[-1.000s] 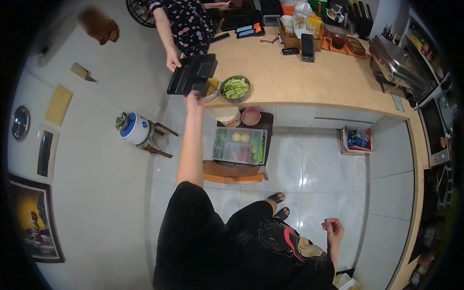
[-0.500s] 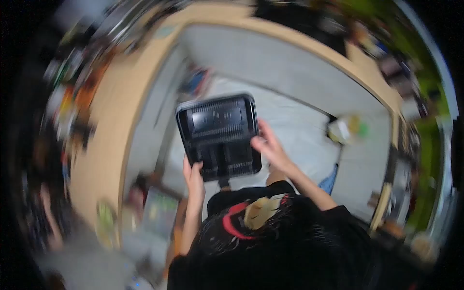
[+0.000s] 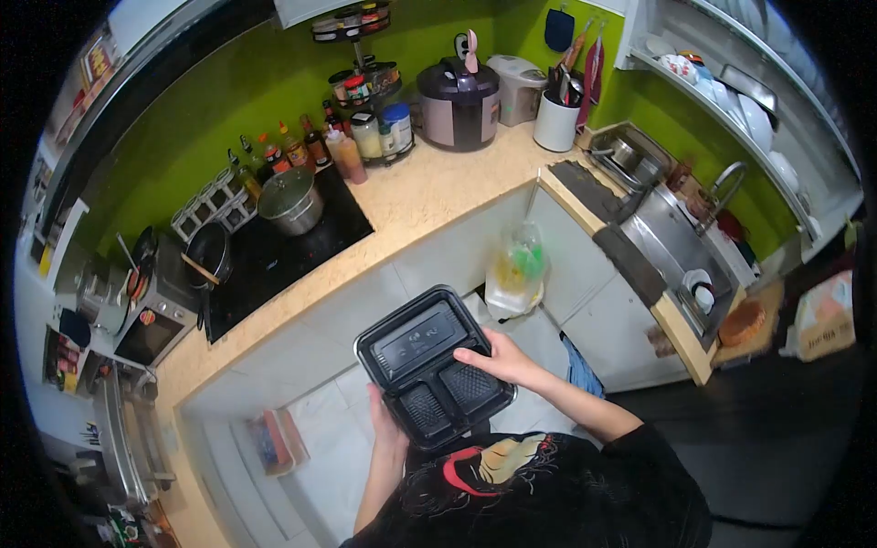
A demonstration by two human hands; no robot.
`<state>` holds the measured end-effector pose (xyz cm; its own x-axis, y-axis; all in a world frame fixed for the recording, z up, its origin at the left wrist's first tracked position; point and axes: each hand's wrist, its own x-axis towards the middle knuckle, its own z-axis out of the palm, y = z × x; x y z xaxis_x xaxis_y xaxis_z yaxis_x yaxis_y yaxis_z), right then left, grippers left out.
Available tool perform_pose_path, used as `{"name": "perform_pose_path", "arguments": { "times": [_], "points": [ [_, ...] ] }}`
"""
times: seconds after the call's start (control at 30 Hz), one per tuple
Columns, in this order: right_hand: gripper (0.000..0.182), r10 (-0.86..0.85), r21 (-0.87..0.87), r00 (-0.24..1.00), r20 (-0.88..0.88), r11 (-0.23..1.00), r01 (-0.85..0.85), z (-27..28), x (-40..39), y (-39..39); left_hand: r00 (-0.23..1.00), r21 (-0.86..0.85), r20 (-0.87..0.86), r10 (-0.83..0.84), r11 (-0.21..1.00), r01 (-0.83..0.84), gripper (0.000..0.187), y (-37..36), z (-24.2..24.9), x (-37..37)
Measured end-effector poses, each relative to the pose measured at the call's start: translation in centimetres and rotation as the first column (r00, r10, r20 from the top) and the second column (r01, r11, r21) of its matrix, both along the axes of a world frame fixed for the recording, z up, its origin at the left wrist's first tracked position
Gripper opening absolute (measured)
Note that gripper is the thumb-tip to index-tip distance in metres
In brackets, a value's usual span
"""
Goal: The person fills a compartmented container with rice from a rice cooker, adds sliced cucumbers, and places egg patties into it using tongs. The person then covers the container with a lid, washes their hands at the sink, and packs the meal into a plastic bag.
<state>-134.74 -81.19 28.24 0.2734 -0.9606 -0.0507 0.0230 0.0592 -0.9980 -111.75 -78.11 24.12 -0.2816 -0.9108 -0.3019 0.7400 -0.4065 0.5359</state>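
Tray: black, with one long compartment and two smaller ones; held in the air (image 3: 437,367) just in front of the shirt (image 3: 548,493), short of the worktop's front edge, tilted.
Left hand: (image 3: 387,425) holding the tray by its left edge, the fingers partly hidden beneath.
Right hand: (image 3: 502,358) gripping the tray's right edge, thumb laid over the rim onto the inside.
Worktop: (image 3: 429,192) runs around the floor (image 3: 343,438) and turns a corner towards the sink (image 3: 662,242).
Hob: (image 3: 274,265) set in the worktop's left stretch, reaching near its front edge.
Pot: (image 3: 292,205) lidded, on the hob near its back edge.
Pan: (image 3: 210,251) by the hob's left edge, a wooden handle across it.
Bottles: (image 3: 297,151) in a row behind the hob, along the worktop's back edge.
Cooker: (image 3: 459,110) at the back edge, near the far corner.
Holder: (image 3: 556,126) white, full of utensils, at that far corner.
Bag: (image 3: 516,274) below the worktop's inner corner, green and yellow showing through.
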Motion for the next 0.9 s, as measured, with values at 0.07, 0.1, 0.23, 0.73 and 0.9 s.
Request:
{"name": "perform_pose_path", "arguments": {
  "times": [0.07,0.1,0.23,0.73,0.9],
  "points": [
    [0.055,-0.029,0.012,0.996,-0.079,0.999,0.03,0.2,-2.4,-3.0,0.992,0.047,0.123,0.016,0.999,-0.022,0.066,-3.1,0.6,-2.5],
    [0.057,-0.04,-0.019,0.996,-0.08,0.999,0.038,-0.1,-3.5,-5.0,0.99,0.076,0.141,-0.019,0.997,0.009,0.066,-5.3,0.8,-3.8],
    [0.062,-0.204,-0.101,0.969,-0.141,0.976,0.191,-5.6,-8.2,-14.5,0.998,0.138,0.024,-0.053,0.989,0.049,0.055,-14.9,-0.2,-7.0],
    [0.081,-0.633,-0.464,0.768,-0.099,0.712,0.528,9.0,-25.8,-55.1,0.801,0.055,0.096,0.591,0.8,-0.597,0.059,-21.3,2.1,-8.6],
    [0.129,-0.686,-0.448,0.706,-0.173,0.694,0.564,8.6,-28.6,-72.5,0.575,0.04,0.29,0.765,0.591,-0.806,0.059,-18.6,2.5,-10.2]
  ]
}}
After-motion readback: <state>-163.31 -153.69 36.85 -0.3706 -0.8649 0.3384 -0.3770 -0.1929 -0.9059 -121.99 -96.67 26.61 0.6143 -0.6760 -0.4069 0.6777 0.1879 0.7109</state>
